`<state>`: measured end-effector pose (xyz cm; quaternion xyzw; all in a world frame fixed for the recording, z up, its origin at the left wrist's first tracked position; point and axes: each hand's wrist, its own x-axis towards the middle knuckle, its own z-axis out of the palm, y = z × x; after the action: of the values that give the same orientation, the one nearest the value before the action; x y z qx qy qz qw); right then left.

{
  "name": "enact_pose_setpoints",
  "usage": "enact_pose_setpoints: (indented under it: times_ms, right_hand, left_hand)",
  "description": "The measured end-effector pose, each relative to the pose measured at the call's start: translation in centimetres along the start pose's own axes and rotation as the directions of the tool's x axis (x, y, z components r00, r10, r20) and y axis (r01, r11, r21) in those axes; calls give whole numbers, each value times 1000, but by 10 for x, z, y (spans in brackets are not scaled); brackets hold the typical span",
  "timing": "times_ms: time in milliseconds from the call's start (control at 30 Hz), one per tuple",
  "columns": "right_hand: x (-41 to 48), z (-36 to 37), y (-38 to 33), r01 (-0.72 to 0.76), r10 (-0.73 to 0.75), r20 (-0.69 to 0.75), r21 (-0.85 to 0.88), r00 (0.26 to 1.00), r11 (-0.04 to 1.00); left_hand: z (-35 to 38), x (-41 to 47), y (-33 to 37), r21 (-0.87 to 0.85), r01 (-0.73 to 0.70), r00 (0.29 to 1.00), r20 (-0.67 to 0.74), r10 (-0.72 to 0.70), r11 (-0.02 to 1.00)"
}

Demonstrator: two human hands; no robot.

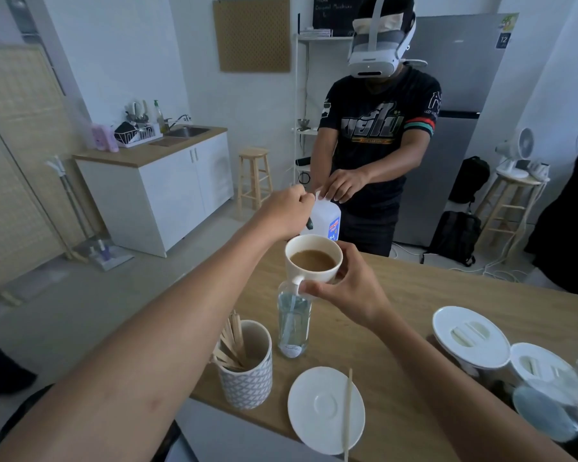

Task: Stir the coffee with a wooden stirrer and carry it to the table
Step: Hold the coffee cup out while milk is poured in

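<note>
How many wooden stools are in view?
2: one stool between the sink cabinet and the shelf, another at right holding a fan. More may be hidden.

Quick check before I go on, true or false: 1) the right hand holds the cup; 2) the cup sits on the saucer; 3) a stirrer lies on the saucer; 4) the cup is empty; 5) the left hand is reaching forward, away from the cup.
1) True. The right hand holds the cup by its handle and side.
2) False. The cup is lifted above a clear bottle; the saucer nearer the camera has no cup on it.
3) True. One stirrer lies across the saucer's right part.
4) False. It holds light brown coffee.
5) True. The left hand is closed around a small dark object beyond the cup.
</note>
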<state>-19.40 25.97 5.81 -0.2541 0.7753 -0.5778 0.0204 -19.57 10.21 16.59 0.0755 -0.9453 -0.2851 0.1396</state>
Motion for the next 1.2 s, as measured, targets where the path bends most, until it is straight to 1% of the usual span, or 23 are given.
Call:
enact_pose_setpoints:
  times_ms: [100,200,400,467,533,567,667,733,800,867,1033,1200]
  right_hand:
    - [0,-2,1,-3,3,-9,-7,1000,1000]
    - [-1,-2,1,-13,13,-13,-7,1000,1000]
    - [-6,-7,2,-10,9,-27,-25,1000,1000]
    - [-9,-9,1,-13,12,-22,-23,1000,1000]
    - [-12,-11,1,-12,12,-20,-23,1000,1000]
    - [-13,-12,1,-12,12,-16,-25,1000,1000]
    - [-17,-16,2,-23,23,-8,-27,1000,999]
    - [-21,-19,6,-27,27,0,-38,1000,999]
    - [-25,-21,10,-26,27,16,-47,1000,999]
    - [-29,-23,15,-26,27,22,-47,999,999]
    - [-39,-22,24,-44,45,31,-27,998,999]
    - [-50,-21,38,-73,74,33,-20,997,997]
  left_hand:
    - [-3,3,2,-78,19,1000,8,-18,997]
    - [-9,0,-4,-132,16,999,-32,-20,991]
    - [-7,-15,-42,-173,33,998,-41,-40,984]
    - [0,-22,-54,-243,32,999,-34,-41,969]
    - [7,-30,-63,-401,40,999,20,-35,915]
    - [12,-35,-66,-451,50,998,67,-22,891]
    - [24,-48,-75,-482,43,970,230,79,875]
    - [29,-54,-78,-548,32,952,271,141,836]
    - [29,-58,-81,-613,35,950,266,165,789]
    - [30,-61,-84,-621,34,948,268,171,783]
    - [52,-72,-88,-517,11,900,379,217,856]
    - [77,-81,-89,-532,39,875,426,228,846]
